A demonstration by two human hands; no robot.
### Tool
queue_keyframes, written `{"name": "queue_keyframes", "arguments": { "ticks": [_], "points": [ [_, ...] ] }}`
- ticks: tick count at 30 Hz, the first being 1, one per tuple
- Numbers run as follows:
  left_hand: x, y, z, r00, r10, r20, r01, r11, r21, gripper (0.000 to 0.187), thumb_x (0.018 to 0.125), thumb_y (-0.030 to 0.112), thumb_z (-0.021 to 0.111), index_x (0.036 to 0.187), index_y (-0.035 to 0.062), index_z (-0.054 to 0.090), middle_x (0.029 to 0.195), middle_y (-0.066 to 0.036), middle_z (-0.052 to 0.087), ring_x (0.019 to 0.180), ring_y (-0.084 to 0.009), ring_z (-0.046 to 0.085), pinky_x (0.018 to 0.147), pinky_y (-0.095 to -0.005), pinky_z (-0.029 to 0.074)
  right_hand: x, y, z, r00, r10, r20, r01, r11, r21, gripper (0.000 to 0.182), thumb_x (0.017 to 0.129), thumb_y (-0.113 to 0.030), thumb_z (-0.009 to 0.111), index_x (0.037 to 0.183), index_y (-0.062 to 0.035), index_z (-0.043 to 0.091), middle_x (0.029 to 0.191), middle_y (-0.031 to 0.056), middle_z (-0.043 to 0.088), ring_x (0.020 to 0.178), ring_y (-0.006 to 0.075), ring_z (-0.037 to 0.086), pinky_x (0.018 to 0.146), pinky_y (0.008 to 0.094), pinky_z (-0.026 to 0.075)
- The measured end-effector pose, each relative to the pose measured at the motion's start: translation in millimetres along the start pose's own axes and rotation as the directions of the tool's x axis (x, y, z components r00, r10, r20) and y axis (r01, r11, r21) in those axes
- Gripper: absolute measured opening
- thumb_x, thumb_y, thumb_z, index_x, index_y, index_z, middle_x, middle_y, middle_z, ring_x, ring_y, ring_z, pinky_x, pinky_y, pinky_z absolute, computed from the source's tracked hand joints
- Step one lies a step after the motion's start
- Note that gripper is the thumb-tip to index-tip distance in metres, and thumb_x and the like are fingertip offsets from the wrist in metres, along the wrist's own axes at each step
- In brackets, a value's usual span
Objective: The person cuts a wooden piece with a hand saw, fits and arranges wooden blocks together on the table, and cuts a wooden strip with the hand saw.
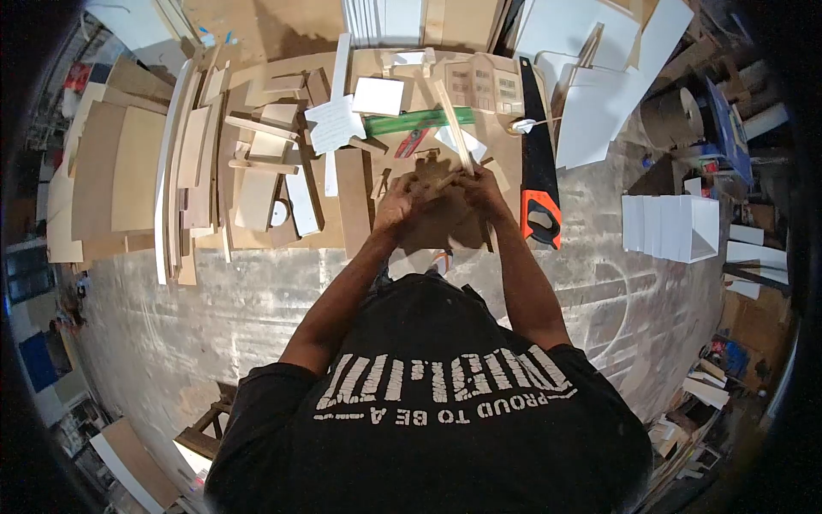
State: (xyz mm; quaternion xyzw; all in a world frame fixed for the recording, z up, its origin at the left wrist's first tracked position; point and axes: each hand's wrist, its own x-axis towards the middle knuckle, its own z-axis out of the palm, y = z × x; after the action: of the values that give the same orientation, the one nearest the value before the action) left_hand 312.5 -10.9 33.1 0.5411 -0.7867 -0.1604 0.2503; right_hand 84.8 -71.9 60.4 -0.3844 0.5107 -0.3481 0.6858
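Observation:
Over the near edge of a brown work table, my left hand [399, 202] and my right hand [485, 194] are close together. Between them is a small wooden piece [447, 182], with the fingers of both hands closed round it. A long pale wood strip [454, 124] rises from beside my right hand toward the back of the table; whether the hand grips it is unclear. Just beyond the hands lie a red tool [413, 141] and a green strip [419, 121]. Fingertips are small and partly hidden.
An orange-handled saw [540, 214] lies along the table's right edge. Wood boards [199, 146] are stacked at the left. A paper with writing [334, 123] and a white block [378, 96] lie behind the hands. White boxes [668, 226] stand at the right.

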Motion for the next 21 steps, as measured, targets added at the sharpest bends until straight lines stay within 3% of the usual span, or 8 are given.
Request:
{"name": "queue_keyframes", "arguments": {
  "ticks": [1, 4, 7, 10, 13, 16, 19, 21],
  "points": [
    [2, 12, -3, 0.999, 0.03, 0.044, -0.031, 0.999, 0.027, 0.052, 0.083, 0.016, 0.065, 0.133, 0.0155, 0.057, 0.131, -0.017, 0.054, 0.117, -0.0363, 0.055, 0.095, -0.0449, 0.051, -2, 1, 1, 1.0, -0.002, 0.004, 0.002, 1.0, 0.002, 0.019, 0.089, -0.013, 0.072, 0.106, -0.0082, 0.065, 0.074, -0.0023, 0.061, 0.048, 0.0036, 0.048, 0.04, 0.021, 0.035],
    [4, 22, 0, 0.994, 0.067, 0.088, -0.069, 0.997, 0.017, 0.057, 0.08, 0.014, 0.066, 0.136, 0.0178, 0.056, 0.133, -0.017, 0.052, 0.12, -0.0381, 0.053, 0.098, -0.0455, 0.049, 14, 27, -10, 0.999, 0.005, -0.052, -0.007, 0.999, -0.05, 0.022, 0.085, -0.006, 0.073, 0.104, -0.0015, 0.062, 0.087, 0.0041, 0.064, 0.073, 0.0131, 0.063, 0.064, 0.0269, 0.056],
    [0, 17, 8, 0.993, 0.085, 0.076, -0.082, 0.996, -0.042, 0.061, 0.079, 0.014, 0.067, 0.138, 0.0194, 0.054, 0.133, -0.017, 0.053, 0.121, -0.0387, 0.053, 0.1, -0.0454, 0.049, 12, 33, -17, 0.998, -0.068, -0.004, 0.068, 0.996, -0.053, 0.024, 0.084, -0.008, 0.073, 0.103, -0.0019, 0.061, 0.084, 0.0029, 0.061, 0.073, 0.011, 0.061, 0.063, 0.0259, 0.055],
    [0, 18, 6, 0.993, 0.08, 0.086, -0.079, 0.997, -0.022, 0.06, 0.08, 0.014, 0.066, 0.139, 0.0182, 0.054, 0.133, -0.017, 0.053, 0.121, -0.0384, 0.053, 0.102, -0.0453, 0.049, 17, 35, -19, 0.986, -0.166, 0.006, 0.154, 0.901, -0.405, 0.023, 0.084, -0.011, 0.071, 0.102, -0.0029, 0.059, 0.084, 0.0017, 0.059, 0.075, 0.0103, 0.059, 0.063, 0.0265, 0.054],
    [0, 17, 9, 0.992, 0.078, 0.095, -0.079, 0.997, 0.005, 0.058, 0.082, 0.013, 0.065, 0.138, 0.0164, 0.055, 0.132, -0.017, 0.053, 0.121, -0.038, 0.053, 0.102, -0.0444, 0.049, 19, 41, -16, 0.984, -0.175, 0.031, 0.178, 0.965, -0.195, 0.024, 0.082, -0.016, 0.071, 0.099, -0.0043, 0.059, 0.083, 0.001, 0.058, 0.075, 0.0109, 0.06, 0.063, 0.0296, 0.052],
    [1, 15, 11, 0.992, 0.068, 0.108, -0.067, 0.998, -0.009, 0.055, 0.084, 0.012, 0.064, 0.138, 0.015, 0.055, 0.131, -0.017, 0.054, 0.12, -0.0378, 0.054, 0.102, -0.0439, 0.049, 10, 26, -16, 0.993, -0.105, 0.047, 0.113, 0.969, -0.219, 0.023, 0.082, -0.019, 0.071, 0.097, -0.004, 0.061, 0.087, 0.0027, 0.061, 0.074, 0.0125, 0.06, 0.066, 0.0326, 0.052],
    [0, 18, 11, 0.994, 0.035, 0.106, -0.029, 0.998, -0.057, 0.054, 0.085, 0.012, 0.062, 0.138, 0.0135, 0.054, 0.131, -0.017, 0.054, 0.12, -0.0381, 0.053, 0.1, -0.0439, 0.05, -6, 7, -6, 0.969, -0.242, -0.054, 0.217, 0.933, -0.288, 0.025, 0.081, -0.021, 0.072, 0.096, -0.0028, 0.063, 0.087, 0.0041, 0.064, 0.073, 0.0135, 0.061, 0.067, 0.0332, 0.052],
    [-1, 19, 11, 0.995, 0.014, 0.099, -0.008, 0.998, -0.064, 0.052, 0.086, 0.012, 0.061, 0.138, 0.0126, 0.054, 0.13, -0.017, 0.054, 0.12, -0.0381, 0.053, 0.1, -0.044, 0.049, 12, 34, -23, 0.958, -0.283, -0.049, 0.258, 0.923, -0.287, 0.028, 0.081, -0.022, 0.072, 0.099, -0.0019, 0.064, 0.085, 0.004, 0.065, 0.073, 0.0137, 0.061, 0.066, 0.0329, 0.051]
  ]
}}
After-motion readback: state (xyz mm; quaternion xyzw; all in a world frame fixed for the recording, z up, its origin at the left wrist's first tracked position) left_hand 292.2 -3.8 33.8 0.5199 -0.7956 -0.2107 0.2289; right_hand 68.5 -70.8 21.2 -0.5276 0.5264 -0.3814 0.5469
